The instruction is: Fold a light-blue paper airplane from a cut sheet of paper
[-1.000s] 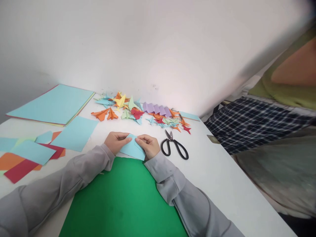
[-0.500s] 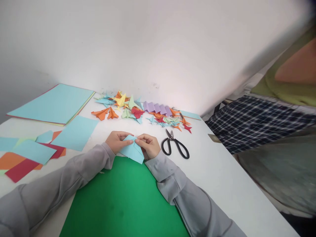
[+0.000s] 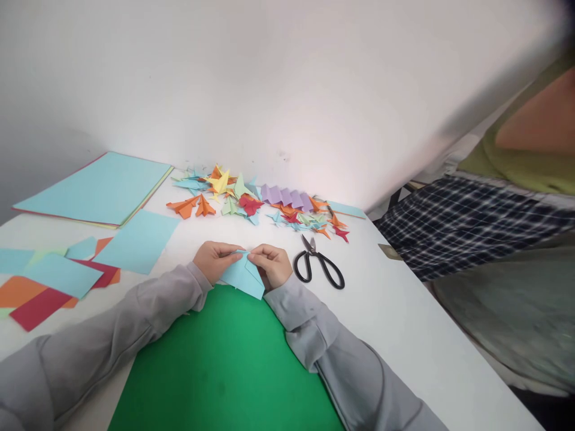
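A light blue sheet of paper (image 3: 245,279), partly folded, is held between both hands above the far end of a green mat (image 3: 224,359). My left hand (image 3: 213,260) pinches its upper left edge between thumb and fingers. From the other side my right hand (image 3: 273,263) grips the upper right part, thumb on top; its other fingers are partly hidden behind the paper. A folded flap with a slanting edge shows on the paper's right half. Just right of my right hand lie black-handled scissors (image 3: 318,263), blades slightly apart and pointing away.
Folded paper shapes (image 3: 220,185) in several colours lie along the wall, beside a pleated purple paper (image 3: 287,197). Large sheets (image 3: 99,188) are stacked at the back left, with loose coloured pieces (image 3: 58,275) in front. A person (image 3: 485,239) stands beyond the table's right edge.
The paper's top corner, raised before between my hands, is now folded down or hidden at the fingertips. My left hand has shifted slightly right; the scissors and other papers stay put.
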Demonstrator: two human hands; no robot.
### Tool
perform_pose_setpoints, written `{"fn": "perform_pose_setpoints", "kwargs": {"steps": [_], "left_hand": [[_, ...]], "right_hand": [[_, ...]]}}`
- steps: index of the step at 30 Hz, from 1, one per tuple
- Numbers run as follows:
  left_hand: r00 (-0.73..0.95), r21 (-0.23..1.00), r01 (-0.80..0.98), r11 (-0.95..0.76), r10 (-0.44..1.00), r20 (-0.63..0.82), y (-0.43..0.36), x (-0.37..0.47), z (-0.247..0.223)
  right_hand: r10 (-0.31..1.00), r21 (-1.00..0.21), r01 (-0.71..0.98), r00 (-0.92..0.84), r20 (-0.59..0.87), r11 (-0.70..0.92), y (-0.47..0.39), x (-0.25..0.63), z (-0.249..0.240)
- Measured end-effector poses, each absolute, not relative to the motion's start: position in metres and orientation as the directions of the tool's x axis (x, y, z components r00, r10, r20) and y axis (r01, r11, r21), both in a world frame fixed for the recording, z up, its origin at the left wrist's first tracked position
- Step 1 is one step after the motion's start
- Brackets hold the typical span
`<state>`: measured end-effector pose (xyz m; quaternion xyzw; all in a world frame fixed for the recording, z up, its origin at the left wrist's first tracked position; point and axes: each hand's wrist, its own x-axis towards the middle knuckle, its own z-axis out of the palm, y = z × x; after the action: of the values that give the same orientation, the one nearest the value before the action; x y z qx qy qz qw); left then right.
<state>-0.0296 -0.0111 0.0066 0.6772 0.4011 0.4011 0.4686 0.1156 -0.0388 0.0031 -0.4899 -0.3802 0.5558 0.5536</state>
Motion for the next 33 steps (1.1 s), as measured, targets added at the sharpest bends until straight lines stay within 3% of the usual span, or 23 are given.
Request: {"fn": "perform_pose_setpoints", "kwargs": {"steps": [4,6,9,12,15,19,23,33], "left_hand": [[0.416,0.811,0.273,-0.518,0.823,0.386,-0.023,-0.029,0.013],[0.441,0.777,0.254,-0.576,0.784,0.437,-0.027,-0.029,0.019],[0.430,0.856,0.206,-0.474,0.830,0.356,-0.026,-0.029,0.023],[0.361,0.965,0.132,-0.226,0.918,0.165,-0.019,-0.029,0.020],[0.369,0.996,0.086,-0.032,0.929,-0.002,-0.014,-0.028,0.017],[0.439,0.986,0.165,-0.019,0.897,-0.056,-0.013,-0.028,0.019],[0.393,0.976,0.218,-0.011,0.916,-0.077,-0.014,-0.027,0.022],[0.395,0.981,0.181,0.077,0.908,-0.144,-0.011,-0.027,0.021]], "right_hand": [[0.987,-0.970,-0.224,0.105,-0.124,-0.098,-0.039,0.116,0.002],[0.989,-0.978,-0.191,0.110,-0.100,-0.078,-0.038,0.118,0.002],[0.993,-0.995,-0.097,0.116,-0.031,-0.020,-0.038,0.121,0.002],[0.993,-0.999,-0.034,0.115,0.016,0.020,-0.037,0.124,0.002],[0.993,-0.999,-0.027,0.116,0.023,0.026,-0.036,0.125,0.002],[0.995,-0.997,-0.073,0.099,0.008,0.016,-0.036,0.126,0.001],[0.997,-0.993,-0.115,0.075,-0.021,-0.012,-0.036,0.127,0.001],[0.996,-0.999,-0.041,0.085,0.016,0.020,-0.039,0.125,0.002]]}}
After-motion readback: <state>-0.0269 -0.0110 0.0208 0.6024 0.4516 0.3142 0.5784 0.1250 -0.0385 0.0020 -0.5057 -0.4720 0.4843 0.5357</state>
